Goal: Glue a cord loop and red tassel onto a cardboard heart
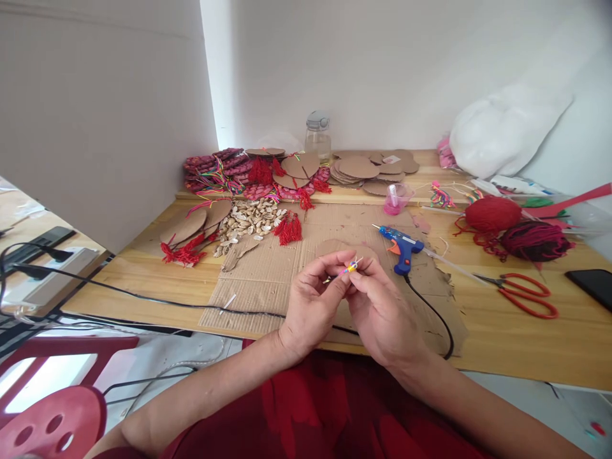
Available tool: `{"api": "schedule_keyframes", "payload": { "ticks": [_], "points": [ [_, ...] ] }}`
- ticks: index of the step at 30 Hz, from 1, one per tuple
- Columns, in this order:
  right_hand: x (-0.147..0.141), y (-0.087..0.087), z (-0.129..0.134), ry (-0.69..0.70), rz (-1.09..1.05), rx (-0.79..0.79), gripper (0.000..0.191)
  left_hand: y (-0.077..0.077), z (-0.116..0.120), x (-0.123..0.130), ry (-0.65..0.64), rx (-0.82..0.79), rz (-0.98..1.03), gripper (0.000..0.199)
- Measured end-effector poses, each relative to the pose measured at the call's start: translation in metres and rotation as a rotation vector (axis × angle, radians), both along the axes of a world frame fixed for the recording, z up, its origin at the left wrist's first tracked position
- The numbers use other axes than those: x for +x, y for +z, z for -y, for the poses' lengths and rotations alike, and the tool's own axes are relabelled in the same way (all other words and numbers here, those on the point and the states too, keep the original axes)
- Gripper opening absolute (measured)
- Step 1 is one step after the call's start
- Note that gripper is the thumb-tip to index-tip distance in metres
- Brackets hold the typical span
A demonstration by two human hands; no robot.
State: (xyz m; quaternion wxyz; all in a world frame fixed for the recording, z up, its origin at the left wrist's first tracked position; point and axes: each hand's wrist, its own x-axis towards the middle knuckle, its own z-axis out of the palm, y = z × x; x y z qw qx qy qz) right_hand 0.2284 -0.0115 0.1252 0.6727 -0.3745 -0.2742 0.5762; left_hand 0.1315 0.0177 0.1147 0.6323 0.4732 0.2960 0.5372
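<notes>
A small bundle of multicoloured cord (351, 267), with yellow, pink and blue showing, is pinched between the fingertips of both hands above the cardboard sheet. My left hand (313, 299) grips it from the left with thumb and fingers. From the right, my right hand (382, 306) closes thumb and fingers on the same bundle. The fingertips nearly touch, and part of the bundle is hidden by them. A blue glue gun (401, 247) lies just beyond my right hand. Peanut shells (251, 220) and a red tassel (288, 228) lie farther back to the left.
Cardboard discs (356, 167) and braided pieces (217, 169) line the back, near a glass bottle (318, 137). Red yarn (493, 213), orange-handled scissors (528, 294) and a phone (593, 287) are at right. A black cable (157, 299) crosses the front; a power strip (52, 280) is left.
</notes>
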Motion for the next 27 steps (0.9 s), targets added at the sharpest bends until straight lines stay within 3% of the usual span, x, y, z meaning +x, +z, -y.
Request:
{"api": "schedule_keyframes", "payload": {
  "ticks": [22,27],
  "points": [
    [-0.005,-0.002,-0.002,-0.005,-0.059,0.098,0.012,0.004,0.004,0.003,0.018,0.042,-0.030,0.020],
    [0.011,-0.005,-0.002,0.062,0.036,0.066,0.004,0.006,0.000,-0.002,-0.024,0.042,-0.096,0.026]
  ]
}}
